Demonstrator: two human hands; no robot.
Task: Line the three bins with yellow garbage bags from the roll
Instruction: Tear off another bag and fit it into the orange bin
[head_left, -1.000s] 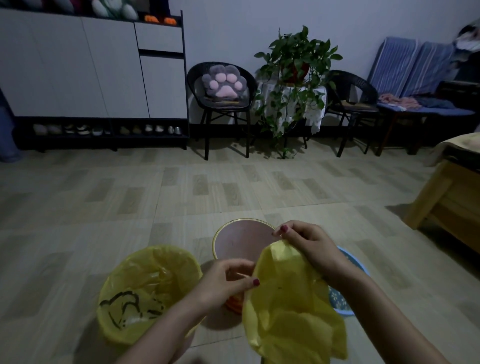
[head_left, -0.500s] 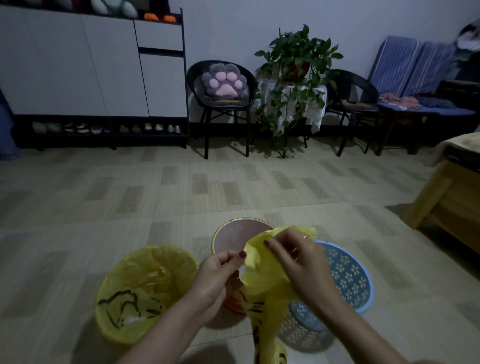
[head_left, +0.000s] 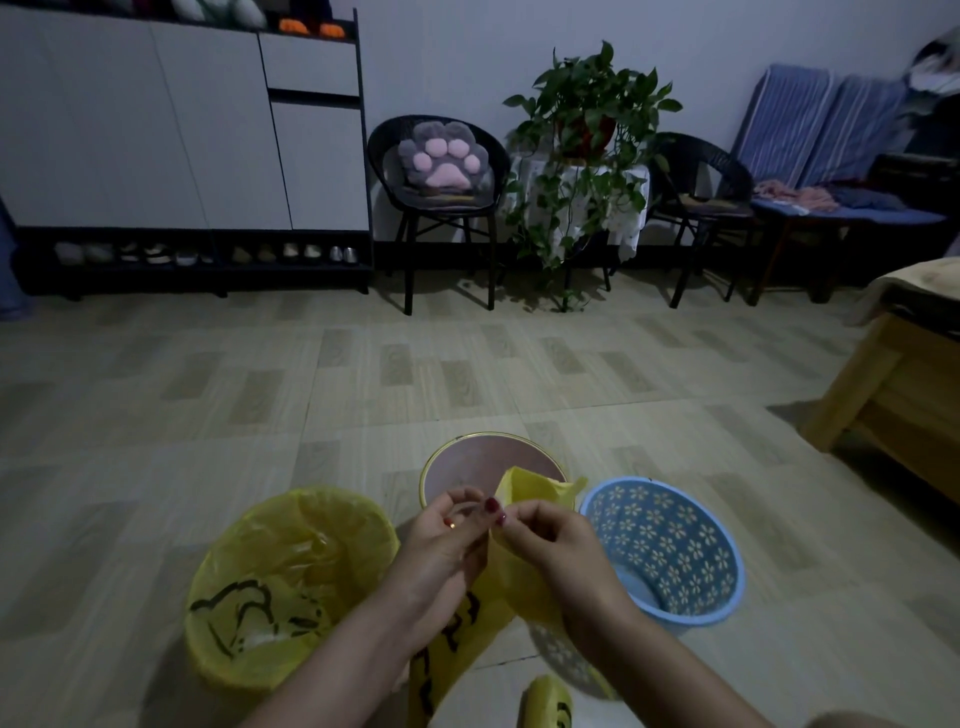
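Since half a second ago both hands have drawn together. Left hand (head_left: 441, 551) and right hand (head_left: 550, 545) pinch the top edge of a yellow bag (head_left: 519, 499) above the brown bin (head_left: 467, 462). Black print on the bag is unreadable. At the bottom edge, the roll (head_left: 545, 701) is cut off.

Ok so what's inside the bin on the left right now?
The left bin holds a yellow garbage bag with black print, folded over its rim. Crumpled plastic covers the bottom, so anything beneath the liner cannot be seen.
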